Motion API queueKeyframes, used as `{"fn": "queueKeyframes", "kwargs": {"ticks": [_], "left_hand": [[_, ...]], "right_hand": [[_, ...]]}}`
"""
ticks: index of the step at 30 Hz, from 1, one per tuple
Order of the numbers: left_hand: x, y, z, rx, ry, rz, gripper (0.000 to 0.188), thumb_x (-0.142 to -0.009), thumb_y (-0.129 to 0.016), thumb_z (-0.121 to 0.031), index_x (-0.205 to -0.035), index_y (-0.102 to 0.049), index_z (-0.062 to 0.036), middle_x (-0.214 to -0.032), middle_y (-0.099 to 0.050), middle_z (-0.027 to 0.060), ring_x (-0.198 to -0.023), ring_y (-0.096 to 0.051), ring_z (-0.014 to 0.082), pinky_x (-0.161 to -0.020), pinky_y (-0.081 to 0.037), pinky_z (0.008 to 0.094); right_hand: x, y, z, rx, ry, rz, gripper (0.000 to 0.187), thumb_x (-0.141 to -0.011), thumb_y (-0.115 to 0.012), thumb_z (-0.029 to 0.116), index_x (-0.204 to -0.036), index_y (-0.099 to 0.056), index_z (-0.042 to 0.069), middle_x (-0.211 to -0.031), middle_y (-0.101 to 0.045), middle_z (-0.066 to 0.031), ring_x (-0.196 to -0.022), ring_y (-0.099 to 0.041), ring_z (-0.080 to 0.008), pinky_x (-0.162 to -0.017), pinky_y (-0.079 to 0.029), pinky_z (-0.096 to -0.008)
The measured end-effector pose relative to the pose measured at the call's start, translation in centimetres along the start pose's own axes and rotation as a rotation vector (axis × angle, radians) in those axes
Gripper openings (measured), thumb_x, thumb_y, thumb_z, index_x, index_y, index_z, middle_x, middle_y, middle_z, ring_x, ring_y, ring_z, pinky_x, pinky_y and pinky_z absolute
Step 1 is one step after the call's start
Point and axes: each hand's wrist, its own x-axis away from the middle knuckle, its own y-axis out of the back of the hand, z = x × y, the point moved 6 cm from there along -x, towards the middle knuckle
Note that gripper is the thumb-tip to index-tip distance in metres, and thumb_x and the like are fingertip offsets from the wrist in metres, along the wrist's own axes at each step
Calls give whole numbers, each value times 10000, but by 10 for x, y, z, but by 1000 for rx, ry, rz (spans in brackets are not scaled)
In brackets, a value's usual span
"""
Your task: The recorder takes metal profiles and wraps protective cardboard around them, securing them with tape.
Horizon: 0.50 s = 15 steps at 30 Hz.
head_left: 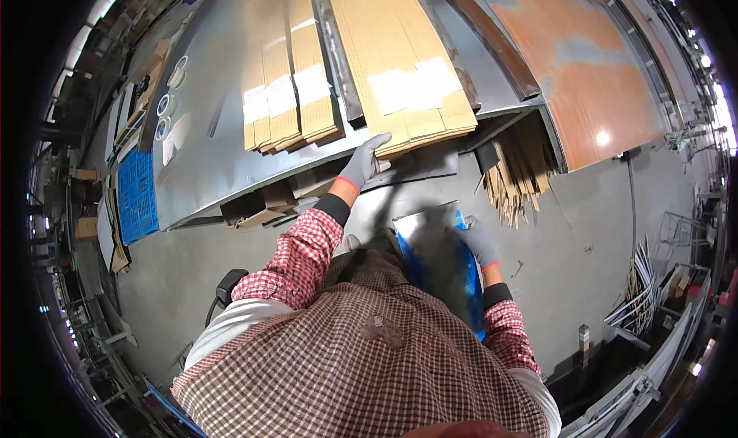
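My left hand (364,164), in a grey glove, grips the near corner of a wide stack of flat cardboard strips (415,119) on the metal table. Its thumb lies by the top edge while the other fingers go below. White paper labels (411,84) lie across the stack. Lower down on the right, my right hand (480,243), also gloved, is at the side of a blue-edged object (473,284) with a dark, smeared top. Its fingertips blur into that dark surface, so whether they hold anything is hidden.
Narrower cardboard stacks (277,111) lie to the left, a metal bar (336,50) between. Tape rolls (164,106) and a blue crate (137,196) are farther left. Cardboard scraps (513,173) hang under the table beside a wood-grain panel (588,92). Rods (642,284) stand at right.
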Motion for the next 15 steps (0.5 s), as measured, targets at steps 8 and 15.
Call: {"fn": "queueKeyframes", "kwargs": {"ticks": [8, 15], "left_hand": [[2, 2, -6, 22, -70, -82, 393, -837, -684, -337, -1192, -581, -203, -1153, -622, -51, -1061, -551, 113, -868, -431, 385], [4, 3, -3, -18, -58, -108, 493, -806, -707, -368, -1242, -566, -186, -1200, -601, -32, -1086, -533, 126, -899, -426, 380]], "right_hand": [[-2, -4, 13, 172, -46, -57, 521, -755, -703, 465, -1013, -598, 25, -936, -660, -207, -867, -638, -332, -746, -485, -411], [-38, 32, 266, 221, 988, -723, 190, -854, -534, 132, -1027, -580, 67, -901, -613, -137, -882, -591, -318, -788, -452, -436]]}}
